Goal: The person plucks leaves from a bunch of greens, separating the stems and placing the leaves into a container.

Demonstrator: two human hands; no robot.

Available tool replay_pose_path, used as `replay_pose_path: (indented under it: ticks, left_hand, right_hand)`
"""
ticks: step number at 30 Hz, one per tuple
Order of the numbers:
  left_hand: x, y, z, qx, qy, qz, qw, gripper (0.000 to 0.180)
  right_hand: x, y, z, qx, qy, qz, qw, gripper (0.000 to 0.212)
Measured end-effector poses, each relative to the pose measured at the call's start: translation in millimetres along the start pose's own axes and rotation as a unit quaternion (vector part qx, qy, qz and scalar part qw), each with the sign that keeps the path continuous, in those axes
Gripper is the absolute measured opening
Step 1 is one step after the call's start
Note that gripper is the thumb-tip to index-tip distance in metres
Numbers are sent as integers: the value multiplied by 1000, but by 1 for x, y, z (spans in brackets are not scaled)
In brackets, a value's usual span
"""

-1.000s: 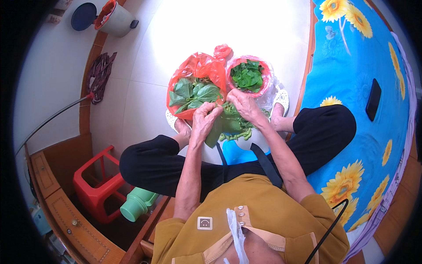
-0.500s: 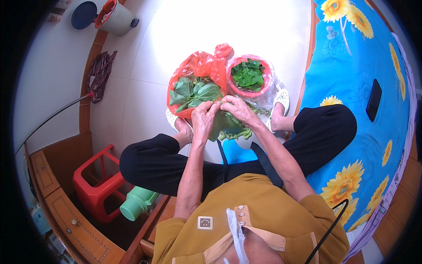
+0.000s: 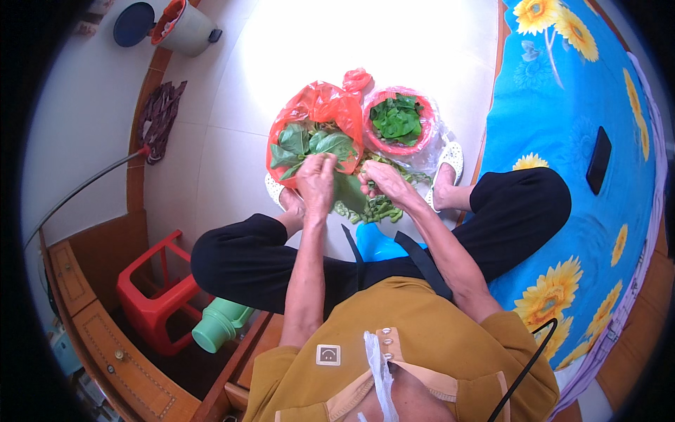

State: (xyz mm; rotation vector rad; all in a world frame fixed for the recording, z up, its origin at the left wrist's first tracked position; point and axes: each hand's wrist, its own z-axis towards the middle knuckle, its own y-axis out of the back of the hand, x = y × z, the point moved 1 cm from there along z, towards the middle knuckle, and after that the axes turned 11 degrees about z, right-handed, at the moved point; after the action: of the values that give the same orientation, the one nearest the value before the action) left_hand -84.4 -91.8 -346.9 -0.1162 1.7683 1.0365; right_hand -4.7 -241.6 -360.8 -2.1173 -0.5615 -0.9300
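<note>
My left hand (image 3: 316, 184) is closed in a pinch by the near edge of a red plastic bag (image 3: 320, 102) of broad green leaves (image 3: 295, 138). A large green leaf (image 3: 349, 194) hangs beside it, apparently by a stem in its fingers, though the grip itself is partly hidden. Just to the right, my right hand (image 3: 387, 181) is curled shut, with a bit of green showing at its fingertips. Beneath the hands lies a heap of green stem pieces (image 3: 380, 209). Beyond the right hand, a pink-red basket (image 3: 370, 135) lined with clear plastic holds dark green leaves (image 3: 397, 119).
My feet in white shoes (image 3: 450, 160) flank the bag and basket. On the right, a blue sunflower cloth (image 3: 541, 232) bears a black phone-like object (image 3: 598, 160). To the left are a red stool (image 3: 151, 302), a green jug (image 3: 219, 325), wooden drawers (image 3: 119, 359) and a bin (image 3: 193, 35).
My hands have parted: the left went slightly left toward the bag, the right slightly right and nearer me. The hanging leaf shifted left, showing more of the stem heap.
</note>
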Motion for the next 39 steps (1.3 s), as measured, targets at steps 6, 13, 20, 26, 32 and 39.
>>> replay_pose_path:
  ticks: [6, 13, 20, 26, 32, 39]
  left_hand:
    - [-4, 22, 19, 54, 173, -263, 948, 17]
    - [-7, 16, 11, 161, 190, -274, 929, 13]
    - [-28, 14, 2, 258, 157, -168, 938, 22]
    - [3, 4, 1, 272, 68, -81, 956, 29]
    - [0, 3, 1, 221, -16, 163, 962, 32]
    - [-3, 14, 2, 259, 78, 14, 963, 28]
  right_hand:
    - [15, 27, -10, -74, 100, 37, 991, 15]
    - [55, 11, 0, -29, 165, -327, 930, 20]
    - [26, 10, 18, 18, 62, -210, 976, 24]
    - [21, 7, 17, -3, 166, -273, 948, 19]
    - [-4, 3, 23, -130, 252, -330, 900, 17]
    - [8, 23, 23, 3, 133, -191, 972, 22]
